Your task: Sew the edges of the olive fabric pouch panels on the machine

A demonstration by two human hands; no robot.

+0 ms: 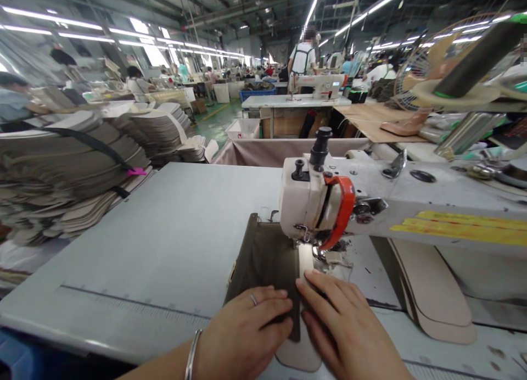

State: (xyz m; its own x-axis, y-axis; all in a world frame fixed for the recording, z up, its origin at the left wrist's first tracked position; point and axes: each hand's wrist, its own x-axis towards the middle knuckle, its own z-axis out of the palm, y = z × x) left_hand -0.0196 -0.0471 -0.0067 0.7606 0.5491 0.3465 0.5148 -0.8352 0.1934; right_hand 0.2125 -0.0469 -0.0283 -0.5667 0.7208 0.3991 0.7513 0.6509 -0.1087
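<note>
My left hand (253, 328), with a ring and a bracelet, lies on a dark olive fabric panel (265, 259). Its fingers are stretched out and pressed flat. My right hand (343, 328) rests on a beige backing piece (305, 259) along the panel's right edge, fingers extended and fingertips down on it. The beige piece's rounded end also shows below, between both hands. Panel and backing run under the head of a white sewing machine (298, 199) with an orange lever guard (341, 210). Its needle is hard to make out.
Beige rounded pieces (436, 292) lie beneath the machine arm. Tall stacks of cut pieces (78, 155) stand left of the pale worktable (181, 226), which carries a printed ruler. Ahead are another sewing machine (317, 86), a fan (415, 67) and several people at work.
</note>
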